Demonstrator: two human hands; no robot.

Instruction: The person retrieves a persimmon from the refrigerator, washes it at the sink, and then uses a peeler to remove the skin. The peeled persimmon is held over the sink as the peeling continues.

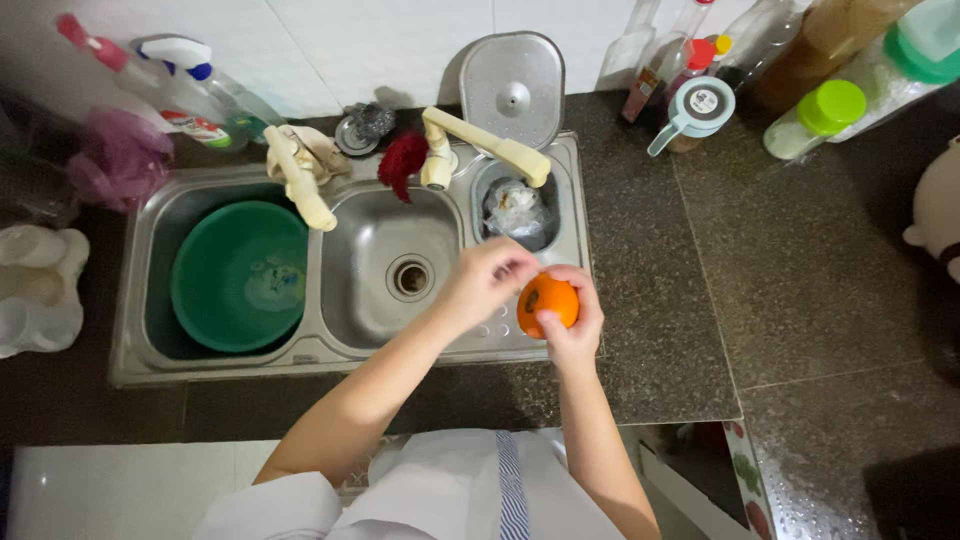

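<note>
Orange fruit point(547, 303) sits cupped in right hand point(572, 325), fingers wrapped round it, over the sink's point(340, 350) front right corner. Left hand point(482, 283) fingertips pinched together on its top. Risk: slick skin, pinch slips, fruit drops into middle basin point(385, 265) or rolls off countertop point(660, 350) front edge

brushed steel sink point(345, 352) (dull sheen), speckled stone counter point(800, 280)
</note>
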